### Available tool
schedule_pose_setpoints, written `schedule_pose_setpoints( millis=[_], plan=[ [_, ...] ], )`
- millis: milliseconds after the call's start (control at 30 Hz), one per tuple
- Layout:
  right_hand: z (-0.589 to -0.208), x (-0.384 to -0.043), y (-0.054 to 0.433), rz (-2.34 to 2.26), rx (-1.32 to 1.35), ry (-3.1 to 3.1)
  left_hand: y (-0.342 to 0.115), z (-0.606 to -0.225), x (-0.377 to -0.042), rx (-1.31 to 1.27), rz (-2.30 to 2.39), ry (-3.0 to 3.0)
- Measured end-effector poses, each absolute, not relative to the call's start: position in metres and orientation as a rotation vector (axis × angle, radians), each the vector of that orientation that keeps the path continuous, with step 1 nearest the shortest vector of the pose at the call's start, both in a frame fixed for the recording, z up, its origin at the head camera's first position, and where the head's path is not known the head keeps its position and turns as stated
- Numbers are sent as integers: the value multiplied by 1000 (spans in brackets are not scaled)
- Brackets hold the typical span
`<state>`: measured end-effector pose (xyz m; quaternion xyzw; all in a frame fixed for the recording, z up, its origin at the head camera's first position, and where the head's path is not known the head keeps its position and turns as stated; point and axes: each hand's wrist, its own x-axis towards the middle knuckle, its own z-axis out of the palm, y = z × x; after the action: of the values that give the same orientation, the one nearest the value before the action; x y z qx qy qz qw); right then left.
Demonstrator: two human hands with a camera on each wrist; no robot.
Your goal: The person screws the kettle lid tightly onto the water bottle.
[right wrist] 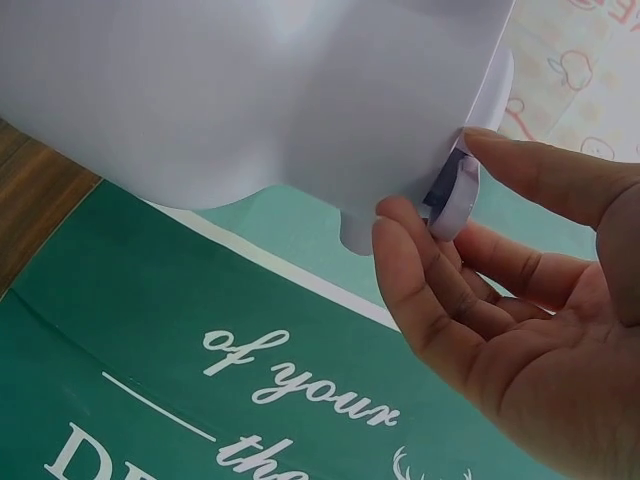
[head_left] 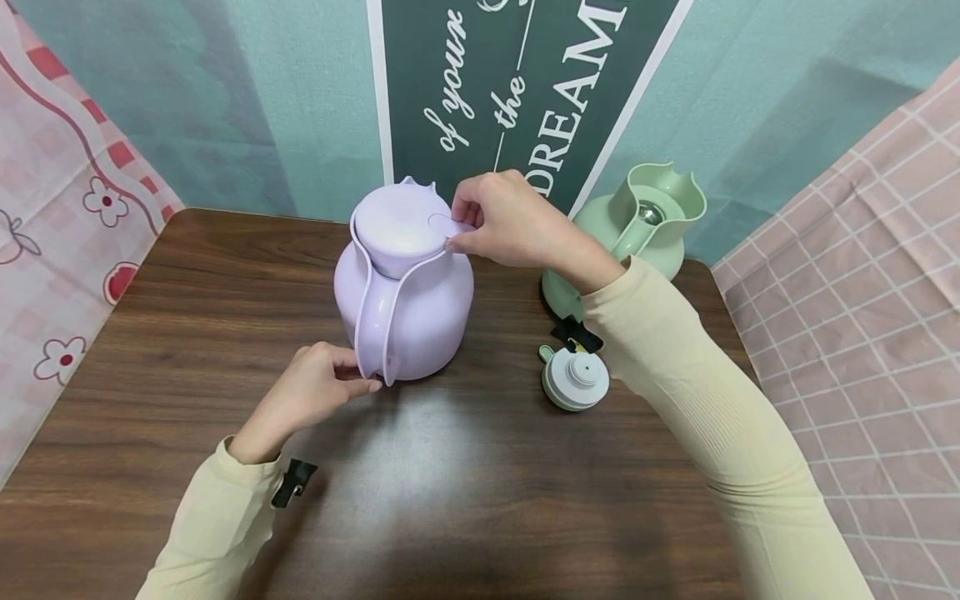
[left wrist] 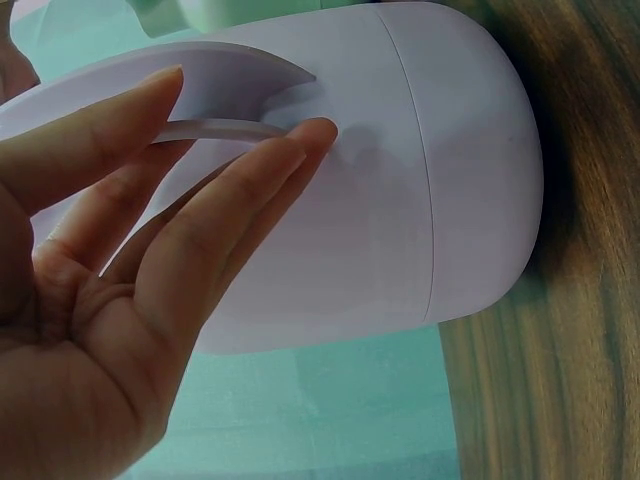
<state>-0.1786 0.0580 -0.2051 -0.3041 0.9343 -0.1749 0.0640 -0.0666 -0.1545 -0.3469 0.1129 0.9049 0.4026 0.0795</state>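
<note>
A lilac thermos jug (head_left: 435,325) stands upright on the wooden table, its round lid (head_left: 393,218) seated in the top. My left hand (head_left: 311,385) pinches the lower end of the jug's handle (head_left: 378,321); in the left wrist view the thumb and fingers lie on either side of the handle's edge (left wrist: 225,129). At the lid's right side, my right hand (head_left: 513,218) pinches the small lid tab (head_left: 448,225) between thumb and fingers. The right wrist view shows a dark gap beside this tab (right wrist: 460,200).
Behind my right forearm stands a green thermos jug (head_left: 660,237) with its top uncovered. A white and green stopper lid (head_left: 576,379) lies upside down on the table (head_left: 450,500) in front of it. A dark green lettered banner (head_left: 517,83) hangs at the back.
</note>
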Motion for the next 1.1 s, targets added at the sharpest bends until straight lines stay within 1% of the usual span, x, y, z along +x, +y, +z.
schedule_pose_setpoints(
  millis=[1100],
  plan=[
    [-203,-169,49,-455,-966,2868,-154,-345,-67,346,1191,2715]
  ],
)
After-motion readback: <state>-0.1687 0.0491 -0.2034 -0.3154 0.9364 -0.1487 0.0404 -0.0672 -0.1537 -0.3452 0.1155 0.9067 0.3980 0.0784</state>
